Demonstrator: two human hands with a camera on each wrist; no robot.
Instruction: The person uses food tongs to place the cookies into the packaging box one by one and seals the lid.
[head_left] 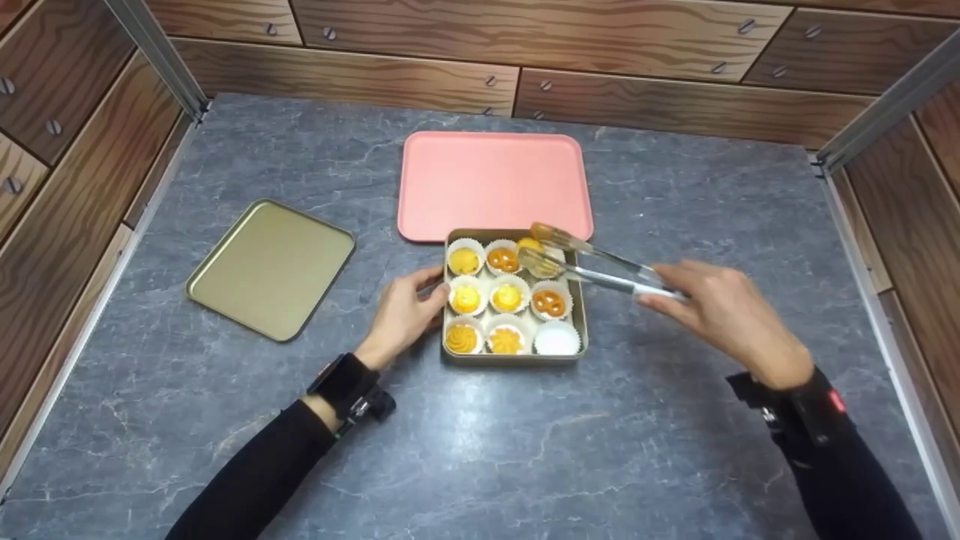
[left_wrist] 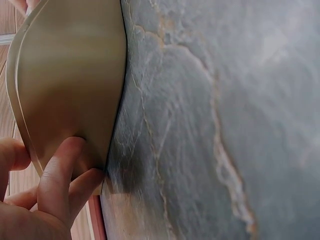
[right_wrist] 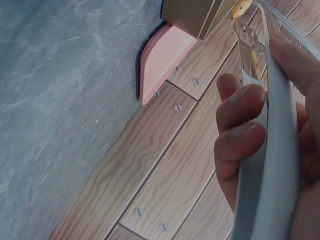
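A gold tin (head_left: 517, 361) holds several cookies in white paper cups, including pretzel shapes (head_left: 549, 303) and piped swirls (head_left: 463, 338). At its left side, my left hand (head_left: 401, 311) grips the wall; fingers (left_wrist: 62, 172) press the outer face and one digit lies at the rim. My right hand (head_left: 724, 311) holds tongs (head_left: 611, 281) with clear tips, over the tin's far right cup. A yellow cookie (head_left: 529, 245) is at the tips there. In the right wrist view, a cookie (right_wrist: 242, 8) shows by the tips, partly cut off by the frame.
Behind the tin lies a pink tray (head_left: 495, 184), close to its far edge. A gold lid (head_left: 274, 270) rests at the left on the grey marbled table (head_left: 480, 465). Wood-patterned panels (head_left: 405, 67) enclose the back and sides.
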